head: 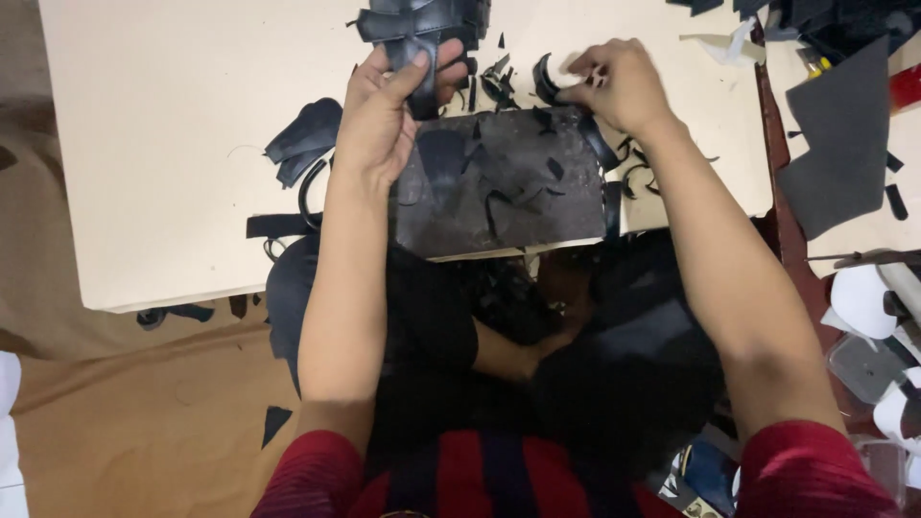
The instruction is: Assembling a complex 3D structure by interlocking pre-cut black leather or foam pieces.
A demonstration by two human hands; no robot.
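The person wears a short-sleeved shirt [460, 480] in red with dark navy vertical stripes down the front; the sleeves [806, 470] are plain red and ribbed in texture, ending above the elbows. Both forearms are bare, with no watch, ring or glove on the left hand [384, 115] or right hand [619, 86]. Dark trousers [432, 336] cover the legs.

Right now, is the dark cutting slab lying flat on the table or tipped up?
Flat. The dark cutting slab lies face-up on the cream table, black scraps resting loose across it.
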